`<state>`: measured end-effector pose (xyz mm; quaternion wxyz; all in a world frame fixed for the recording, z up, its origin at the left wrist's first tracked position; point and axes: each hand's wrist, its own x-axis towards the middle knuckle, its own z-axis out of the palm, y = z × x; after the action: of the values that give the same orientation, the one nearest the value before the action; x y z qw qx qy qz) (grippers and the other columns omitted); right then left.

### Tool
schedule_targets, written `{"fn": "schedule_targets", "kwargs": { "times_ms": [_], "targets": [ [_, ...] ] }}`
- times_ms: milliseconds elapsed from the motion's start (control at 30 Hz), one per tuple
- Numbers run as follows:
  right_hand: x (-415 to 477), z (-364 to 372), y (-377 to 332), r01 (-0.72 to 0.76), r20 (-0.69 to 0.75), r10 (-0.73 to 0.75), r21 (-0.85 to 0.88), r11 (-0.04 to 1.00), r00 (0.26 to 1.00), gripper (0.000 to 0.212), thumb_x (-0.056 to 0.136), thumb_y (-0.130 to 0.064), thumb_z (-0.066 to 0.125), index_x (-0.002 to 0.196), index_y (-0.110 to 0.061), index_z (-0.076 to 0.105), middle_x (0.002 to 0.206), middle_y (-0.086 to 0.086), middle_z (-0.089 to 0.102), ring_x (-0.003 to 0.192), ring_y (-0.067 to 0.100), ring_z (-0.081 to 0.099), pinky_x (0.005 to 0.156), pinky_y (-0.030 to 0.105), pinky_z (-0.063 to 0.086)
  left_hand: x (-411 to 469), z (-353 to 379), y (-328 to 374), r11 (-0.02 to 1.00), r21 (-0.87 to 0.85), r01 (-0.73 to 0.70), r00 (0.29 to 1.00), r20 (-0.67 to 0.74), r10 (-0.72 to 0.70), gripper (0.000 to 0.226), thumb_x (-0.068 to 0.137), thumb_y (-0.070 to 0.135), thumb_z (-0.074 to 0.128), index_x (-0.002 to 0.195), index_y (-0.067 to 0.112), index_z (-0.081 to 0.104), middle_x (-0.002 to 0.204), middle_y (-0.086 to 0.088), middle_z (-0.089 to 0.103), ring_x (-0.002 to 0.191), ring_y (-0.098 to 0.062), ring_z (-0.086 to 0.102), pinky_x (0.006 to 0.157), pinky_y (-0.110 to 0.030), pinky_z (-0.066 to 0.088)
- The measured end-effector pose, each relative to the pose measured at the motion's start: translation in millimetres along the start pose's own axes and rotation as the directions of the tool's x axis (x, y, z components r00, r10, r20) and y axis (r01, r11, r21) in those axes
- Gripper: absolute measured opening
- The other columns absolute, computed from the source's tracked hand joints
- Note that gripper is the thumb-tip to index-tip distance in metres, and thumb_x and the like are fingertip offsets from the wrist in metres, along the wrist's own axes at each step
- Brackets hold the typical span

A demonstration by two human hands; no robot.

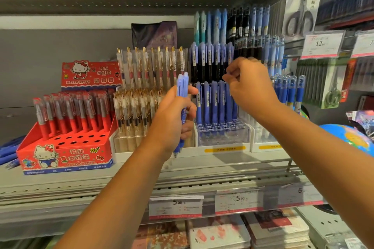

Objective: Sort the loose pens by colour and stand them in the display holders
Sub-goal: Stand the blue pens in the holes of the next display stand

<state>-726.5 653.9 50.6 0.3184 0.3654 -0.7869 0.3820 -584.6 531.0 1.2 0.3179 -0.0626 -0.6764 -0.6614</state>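
Note:
My left hand grips two light-blue pens upright in front of the shelf. My right hand reaches to the clear tiered holder, fingers curled, and pinches the top of a blue pen standing at the right end of its front row. That row of blue pens stands behind several empty holes. Higher tiers hold dark pens with blue caps and teal and light-blue pens. More loose blue pens lie at the shelf's far left edge.
A red Hello Kitty box of red pens stands at the left, with a holder of gold-clip clear pens beside it. Blue-grip pens stand to the right. A globe sits at the right edge. Price tags line the shelf front, with notebooks below.

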Motion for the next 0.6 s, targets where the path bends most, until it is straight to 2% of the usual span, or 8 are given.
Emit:
{"fn": "schedule_targets", "kwargs": {
  "times_ms": [67, 167, 267, 333, 433, 500, 567, 600],
  "targets": [
    [0, 3, 4, -0.013, 0.065, 0.017, -0.066, 0.998, 0.998, 0.014, 0.098, -0.015, 0.058, 0.105, -0.004, 0.060, 0.109, 0.015, 0.058, 0.094, 0.031, 0.054, 0.081, 0.037, 0.045, 0, 1, 0, 1.000, 0.003, 0.006, 1.000, -0.011, -0.006, 0.018, 0.077, 0.020, 0.045, 0.092, 0.020, 0.054, 0.073, -0.004, 0.048, 0.045, -0.013, 0.026, 0.043, -0.026, 0.022],
    [2, 4, 8, -0.002, 0.117, 0.027, -0.204, 0.979, 0.993, 0.014, 0.098, -0.014, 0.059, 0.097, -0.001, 0.061, 0.092, 0.018, 0.059, 0.079, 0.033, 0.054, 0.070, 0.036, 0.043, 0, 2, -1, 0.997, 0.075, 0.001, 1.000, -0.020, 0.001, 0.005, 0.093, 0.015, 0.044, 0.092, 0.018, 0.047, 0.082, -0.009, 0.047, 0.049, -0.014, 0.031, 0.043, -0.027, 0.027],
    [2, 2, 6, 0.018, 0.172, 0.042, -0.331, 0.944, 0.984, 0.012, 0.098, -0.012, 0.059, 0.094, -0.001, 0.059, 0.078, 0.015, 0.052, 0.064, 0.029, 0.047, 0.063, 0.034, 0.038, 0, 2, -2, 0.984, 0.171, -0.051, 0.999, -0.005, 0.052, 0.013, 0.104, 0.015, 0.042, 0.093, 0.015, 0.049, 0.083, -0.012, 0.050, 0.055, -0.017, 0.039, 0.047, -0.028, 0.036],
    [1, 0, 2, 0.022, 0.190, 0.055, -0.381, 0.924, 0.980, 0.010, 0.098, -0.011, 0.058, 0.094, -0.002, 0.057, 0.079, 0.014, 0.053, 0.058, 0.025, 0.044, 0.060, 0.036, 0.039, 0, 3, -2, 0.974, 0.203, -0.100, 0.995, 0.003, 0.101, 0.015, 0.106, 0.017, 0.039, 0.099, 0.017, 0.053, 0.076, -0.003, 0.059, 0.057, -0.015, 0.049, 0.051, -0.026, 0.044],
    [-6, -5, -8, 0.045, 0.127, 0.015, -0.462, 0.886, 0.992, 0.008, 0.099, -0.013, 0.052, 0.099, -0.005, 0.055, 0.098, 0.015, 0.056, 0.064, 0.029, 0.046, 0.061, 0.039, 0.040, 1, 3, 0, 0.975, 0.187, -0.121, 0.992, -0.013, 0.126, 0.017, 0.107, 0.016, 0.038, 0.111, 0.022, 0.053, 0.078, 0.004, 0.066, 0.062, -0.013, 0.059, 0.056, -0.025, 0.051],
    [-10, -8, -18, 0.096, 0.048, -0.085, -0.356, 0.930, 0.995, 0.018, 0.101, -0.018, 0.046, 0.110, -0.008, 0.058, 0.108, 0.011, 0.057, 0.078, 0.030, 0.055, 0.065, 0.040, 0.045, 2, 4, 0, 0.978, 0.170, -0.123, 0.992, -0.014, 0.128, 0.016, 0.106, 0.015, 0.039, 0.113, 0.021, 0.053, 0.081, 0.002, 0.067, 0.064, -0.014, 0.062, 0.058, -0.026, 0.053],
    [-14, -11, -33, 0.078, 0.044, -0.081, 0.064, 0.995, 0.996, 0.019, 0.101, -0.026, 0.047, 0.107, -0.015, 0.061, 0.098, 0.000, 0.063, 0.081, 0.020, 0.062, 0.069, 0.042, 0.053, 2, 5, 0, 0.980, 0.156, -0.123, 0.992, -0.012, 0.127, 0.016, 0.106, 0.014, 0.040, 0.113, 0.021, 0.053, 0.081, 0.001, 0.067, 0.066, -0.015, 0.064, 0.059, -0.027, 0.054],
    [-17, -13, -42, 0.018, 0.085, -0.045, 0.301, 0.953, 0.995, 0.017, 0.100, -0.030, 0.051, 0.103, -0.018, 0.062, 0.092, -0.001, 0.066, 0.080, 0.017, 0.064, 0.070, 0.042, 0.057, 2, 5, 0, 0.981, 0.151, -0.120, 0.992, -0.014, 0.123, 0.016, 0.106, 0.014, 0.041, 0.113, 0.020, 0.054, 0.080, 0.001, 0.067, 0.067, -0.016, 0.065, 0.059, -0.027, 0.055]
  ]
}}
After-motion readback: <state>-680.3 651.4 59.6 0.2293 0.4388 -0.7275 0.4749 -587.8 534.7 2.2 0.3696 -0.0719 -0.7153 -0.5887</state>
